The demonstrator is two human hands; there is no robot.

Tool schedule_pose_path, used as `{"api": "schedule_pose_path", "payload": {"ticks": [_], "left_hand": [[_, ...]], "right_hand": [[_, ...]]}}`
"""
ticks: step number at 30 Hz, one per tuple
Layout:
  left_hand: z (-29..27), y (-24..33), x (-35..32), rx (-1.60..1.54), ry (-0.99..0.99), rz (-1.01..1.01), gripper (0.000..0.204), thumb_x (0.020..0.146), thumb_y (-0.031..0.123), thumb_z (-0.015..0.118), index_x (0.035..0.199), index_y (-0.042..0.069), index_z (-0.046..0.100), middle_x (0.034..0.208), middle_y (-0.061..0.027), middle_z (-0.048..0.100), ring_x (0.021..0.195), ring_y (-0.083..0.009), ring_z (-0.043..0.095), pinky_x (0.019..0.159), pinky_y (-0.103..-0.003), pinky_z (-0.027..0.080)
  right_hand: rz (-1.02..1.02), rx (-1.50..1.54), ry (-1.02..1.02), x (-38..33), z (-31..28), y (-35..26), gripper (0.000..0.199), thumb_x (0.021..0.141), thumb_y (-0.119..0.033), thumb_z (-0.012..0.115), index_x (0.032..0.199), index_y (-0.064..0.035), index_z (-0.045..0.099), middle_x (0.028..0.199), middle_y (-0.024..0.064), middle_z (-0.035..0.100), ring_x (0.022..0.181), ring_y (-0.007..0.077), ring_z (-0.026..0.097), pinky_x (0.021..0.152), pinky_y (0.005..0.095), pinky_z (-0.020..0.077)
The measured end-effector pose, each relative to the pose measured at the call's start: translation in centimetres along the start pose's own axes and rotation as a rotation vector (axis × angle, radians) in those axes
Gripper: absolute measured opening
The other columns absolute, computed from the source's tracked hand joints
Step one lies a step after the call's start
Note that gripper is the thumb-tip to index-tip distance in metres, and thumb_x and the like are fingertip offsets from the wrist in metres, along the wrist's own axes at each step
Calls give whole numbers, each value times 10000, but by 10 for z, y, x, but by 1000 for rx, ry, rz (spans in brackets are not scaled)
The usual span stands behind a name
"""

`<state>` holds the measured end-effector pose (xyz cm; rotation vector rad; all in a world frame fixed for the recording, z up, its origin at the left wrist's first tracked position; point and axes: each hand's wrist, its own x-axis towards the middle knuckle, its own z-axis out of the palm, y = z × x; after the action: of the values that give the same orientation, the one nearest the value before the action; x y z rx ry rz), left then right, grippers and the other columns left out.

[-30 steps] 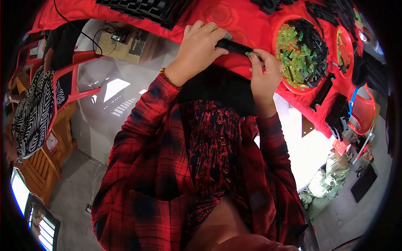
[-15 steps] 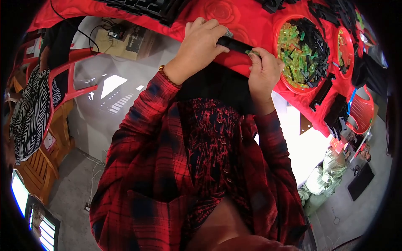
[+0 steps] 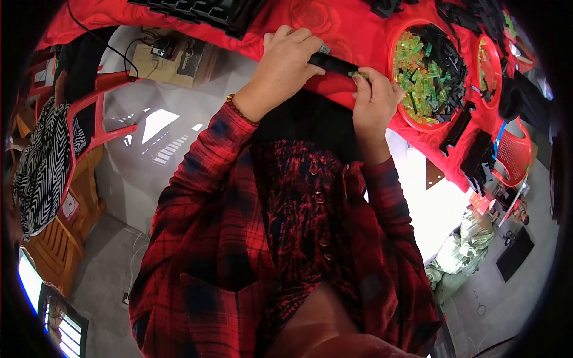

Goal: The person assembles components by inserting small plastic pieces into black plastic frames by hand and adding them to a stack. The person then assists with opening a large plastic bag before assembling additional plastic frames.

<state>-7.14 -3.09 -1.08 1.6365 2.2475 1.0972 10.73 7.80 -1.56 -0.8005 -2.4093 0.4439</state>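
A slim black bar-shaped part (image 3: 337,64) is held level above the table's near edge. Its left end lies in my left hand (image 3: 283,70), whose fingers are wrapped over it. A grey, rough-looking bit (image 3: 324,49) shows beside those fingertips; its kind is unclear. My right hand (image 3: 376,100) pinches a small green see-through plastic piece (image 3: 359,75) against the bar's right end. Fingers partly hide the spot where piece and bar meet. Just right of that hand stands a round red basin (image 3: 394,65) holding many yellow-green clear pieces and black ones.
Red rose-patterned cloth (image 3: 311,17) covers the table. Black trays (image 3: 209,13) lie at the far left, and more black parts (image 3: 477,152) at the right edge. A second red basin (image 3: 488,68) stands farther right. Red chairs (image 3: 104,101) flank the table.
Both hands keep the same hold on the bar and the green piece. The whole view has shifted very slightly.
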Motion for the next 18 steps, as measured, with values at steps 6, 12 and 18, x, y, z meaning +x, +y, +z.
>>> {"api": "schedule_pose_path", "payload": {"ticks": [6,12,18], "left_hand": [[-3,1,0,-23,-10,5,305,701,191,806,914,70,625,911,-53,571,953,-299,511,797,-404,378],[-2,1,1,-20,-15,5,300,703,192,806,905,71,619,904,-51,570,951,-295,512,797,-403,377],[-2,-1,1,-7,-23,5,303,704,198,807,916,79,625,905,-46,575,949,-295,515,805,-403,377]], "right_hand": [[133,128,50,-4,0,-6,162,885,-145,712,1035,-98,673,636,-5,647,643,143,528,863,343,326],[94,112,102,-3,6,-5,139,873,-132,719,1002,-101,677,612,-8,626,647,169,514,825,340,343],[83,87,66,1,6,-5,137,860,-143,726,986,-104,689,782,26,673,730,214,533,829,345,352]]}}
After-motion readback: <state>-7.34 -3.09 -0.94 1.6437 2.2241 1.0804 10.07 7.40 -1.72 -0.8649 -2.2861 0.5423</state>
